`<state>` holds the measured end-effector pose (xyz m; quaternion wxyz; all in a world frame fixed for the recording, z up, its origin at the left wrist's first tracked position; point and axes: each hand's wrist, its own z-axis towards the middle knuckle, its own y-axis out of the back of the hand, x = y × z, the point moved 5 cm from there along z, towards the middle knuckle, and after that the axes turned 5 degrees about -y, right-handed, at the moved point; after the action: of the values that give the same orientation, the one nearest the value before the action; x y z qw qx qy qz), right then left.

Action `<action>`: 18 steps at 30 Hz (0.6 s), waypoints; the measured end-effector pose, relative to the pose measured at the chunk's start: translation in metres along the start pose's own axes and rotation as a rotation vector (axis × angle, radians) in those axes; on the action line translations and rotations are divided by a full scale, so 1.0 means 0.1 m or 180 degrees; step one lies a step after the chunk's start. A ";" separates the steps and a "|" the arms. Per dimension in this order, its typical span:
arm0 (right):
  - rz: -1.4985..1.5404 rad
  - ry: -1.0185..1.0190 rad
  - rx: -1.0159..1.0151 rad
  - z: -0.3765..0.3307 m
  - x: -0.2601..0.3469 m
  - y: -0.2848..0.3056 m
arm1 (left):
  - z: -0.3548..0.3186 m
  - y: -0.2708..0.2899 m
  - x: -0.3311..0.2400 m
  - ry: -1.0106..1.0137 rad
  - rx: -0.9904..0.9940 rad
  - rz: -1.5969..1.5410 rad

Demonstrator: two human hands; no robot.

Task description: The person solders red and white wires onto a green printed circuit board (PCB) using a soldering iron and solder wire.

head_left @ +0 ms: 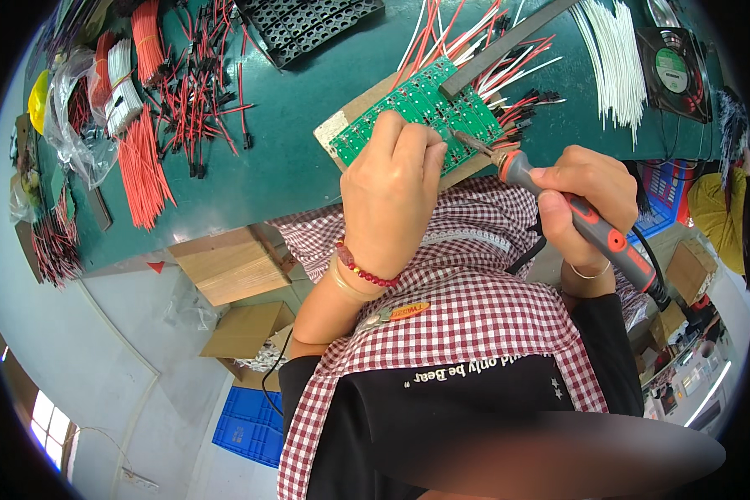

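Observation:
My right hand [587,196] is wrapped round a grey and orange soldering iron [587,218]. The iron's tip points up and left onto a green circuit board [421,104] at the table's near edge. Over the board's lower left part, my left hand [392,175] is closed in a pinch with its fingertips down. Whatever sits between those fingertips is hidden. Beneath the board lies a pale flat backing [335,133]. A dark metal bar [508,46] rests across the board's upper right part. Red and white wires [508,71] fan out from behind the board.
Bundles of red wires [142,175] and loose red-black wires with connectors [200,92] lie at the left. A black perforated tray [312,25] stands at the back. White wires [608,75] and a black fan [673,73] are at the right. The iron's cord [646,246] trails near my right forearm.

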<state>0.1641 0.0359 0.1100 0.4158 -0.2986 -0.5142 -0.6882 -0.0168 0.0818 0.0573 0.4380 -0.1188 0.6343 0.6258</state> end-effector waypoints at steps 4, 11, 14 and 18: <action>0.0039 -0.0022 -0.0056 -0.03 0.00 0.03 | -0.01 0.04 0.02 -0.0126 -0.0165 -0.0125; -0.0048 -0.0001 -0.0230 -0.07 -0.02 -0.01 | -0.05 0.18 0.15 0.0012 -0.0129 -0.0182; -0.0163 -0.0007 -0.0221 -0.11 0.00 -0.01 | -0.05 0.16 0.07 -0.0029 -0.0206 -0.0399; -0.0101 0.0045 -0.0210 -0.09 -0.02 -0.04 | -0.04 0.05 0.06 -0.0029 -0.0128 -0.0340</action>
<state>0.1621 0.0282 0.1037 0.3984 -0.2991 -0.4930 -0.7133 -0.0258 0.0816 0.0560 0.4712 -0.1584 0.6124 0.6146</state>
